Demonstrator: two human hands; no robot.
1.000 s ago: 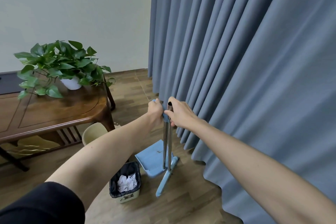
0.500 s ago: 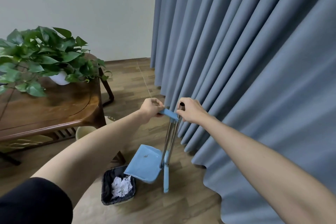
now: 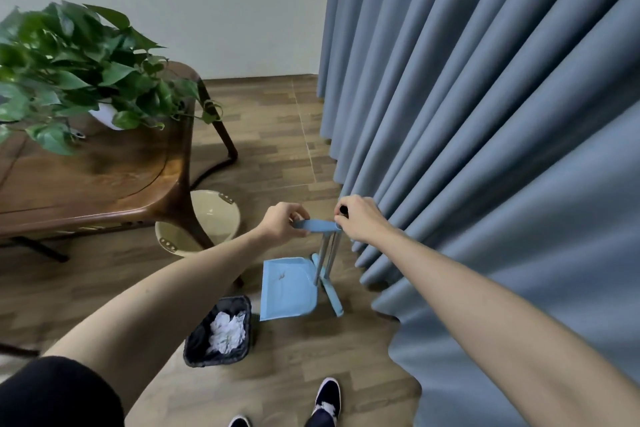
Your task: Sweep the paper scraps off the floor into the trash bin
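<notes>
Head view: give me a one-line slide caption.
Both hands, left and right, grip the broom-and-dustpan handles beside the trash bin holding crumpled paper.

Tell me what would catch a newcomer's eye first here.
Centre frame, the left hand and right hand grip the handles of a light blue plastic dustpan standing by the grey-blue pleated curtain. Below it, a black-lined trash bin holds crumpled white paper scraps.
</notes>
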